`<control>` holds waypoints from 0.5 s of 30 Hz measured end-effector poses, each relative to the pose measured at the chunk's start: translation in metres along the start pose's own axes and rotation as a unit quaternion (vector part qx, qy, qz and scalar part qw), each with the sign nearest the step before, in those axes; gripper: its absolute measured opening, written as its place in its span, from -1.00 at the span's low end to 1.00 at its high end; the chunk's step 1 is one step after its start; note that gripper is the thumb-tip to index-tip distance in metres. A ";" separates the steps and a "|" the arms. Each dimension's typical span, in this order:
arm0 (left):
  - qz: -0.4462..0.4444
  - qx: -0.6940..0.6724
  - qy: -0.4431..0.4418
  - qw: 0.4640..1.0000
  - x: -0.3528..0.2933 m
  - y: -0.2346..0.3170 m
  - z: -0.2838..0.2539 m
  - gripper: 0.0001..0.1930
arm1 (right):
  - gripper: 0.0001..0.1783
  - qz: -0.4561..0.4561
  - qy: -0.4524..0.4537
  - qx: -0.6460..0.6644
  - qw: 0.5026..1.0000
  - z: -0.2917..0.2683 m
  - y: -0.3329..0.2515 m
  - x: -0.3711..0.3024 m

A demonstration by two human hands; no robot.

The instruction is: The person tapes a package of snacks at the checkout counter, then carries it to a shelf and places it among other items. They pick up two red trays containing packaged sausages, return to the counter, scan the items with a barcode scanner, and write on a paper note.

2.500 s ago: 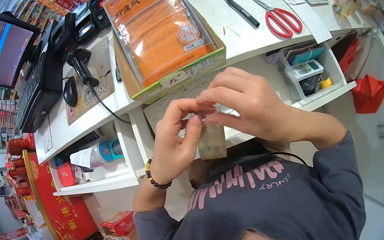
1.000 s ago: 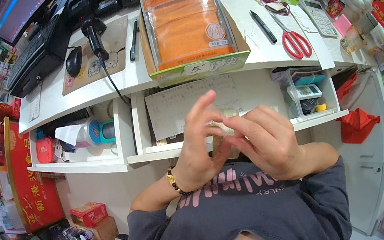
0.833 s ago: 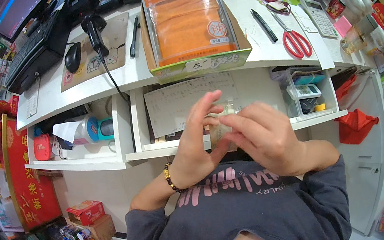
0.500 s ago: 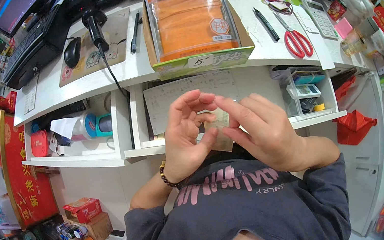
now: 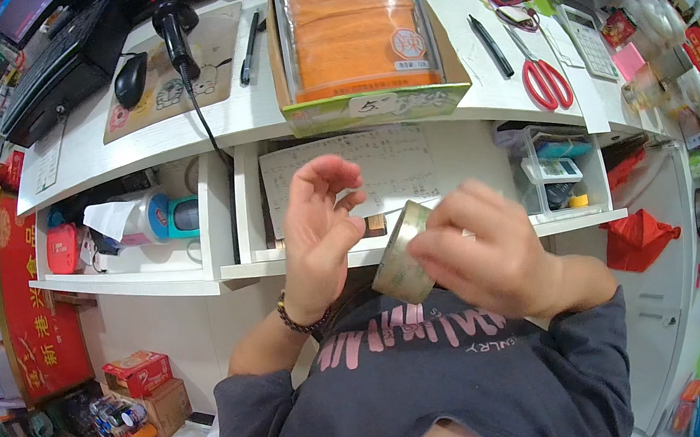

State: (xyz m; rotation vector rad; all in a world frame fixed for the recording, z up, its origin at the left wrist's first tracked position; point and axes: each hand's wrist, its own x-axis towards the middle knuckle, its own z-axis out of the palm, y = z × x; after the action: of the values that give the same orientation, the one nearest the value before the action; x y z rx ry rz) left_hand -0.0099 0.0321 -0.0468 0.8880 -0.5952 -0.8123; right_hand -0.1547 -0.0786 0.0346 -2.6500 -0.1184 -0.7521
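My right hand (image 5: 491, 252) is closed on a roll of clear packing tape (image 5: 403, 269). The roll hangs tilted in front of my shirt, just before the drawer's front edge, and its wide outer face shows. Motion blurs the fingertips of that hand. To the left of the roll, my left hand (image 5: 321, 236) is raised with loosely curled fingers, apart from one another. I see nothing in it, and a gap separates it from the tape. Behind both hands lies the pulled-out middle drawer (image 5: 488, 234), with a handwritten sheet (image 5: 396, 162) in it.
On the white counter stands an open carton (image 5: 379, 110) of orange snack packs. Red scissors (image 5: 547, 83) and a black pen (image 5: 491, 45) lie to its right. A barcode scanner (image 5: 177, 41) and a mouse (image 5: 131, 81) are to its left. The left drawer (image 5: 128, 280) is pulled out too.
My hands were close together around the tape roll and are now apart. The roll has turned and tilted in my right hand. My left hand has moved off to the left.
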 end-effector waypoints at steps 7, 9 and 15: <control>-0.095 0.220 -0.113 0.964 -0.026 -0.010 0.007 -0.49 | -0.81 0.090 0.032 0.060 0.994 0.003 0.019 0.009; -0.064 0.267 -0.119 0.954 -0.020 -0.009 0.009 -0.50 | -0.83 0.122 0.048 0.071 0.989 0.001 0.024 0.010; 0.008 0.373 -0.104 0.922 -0.014 0.010 0.023 -0.41 | -0.90 0.225 0.089 0.135 0.961 -0.006 0.028 0.012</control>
State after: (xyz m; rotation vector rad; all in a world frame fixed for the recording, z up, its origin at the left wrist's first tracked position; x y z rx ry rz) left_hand -0.0310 0.0379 -0.0281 1.4949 -1.1382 -0.6664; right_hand -0.1424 -0.1069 0.0359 -2.2171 0.3910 -0.7481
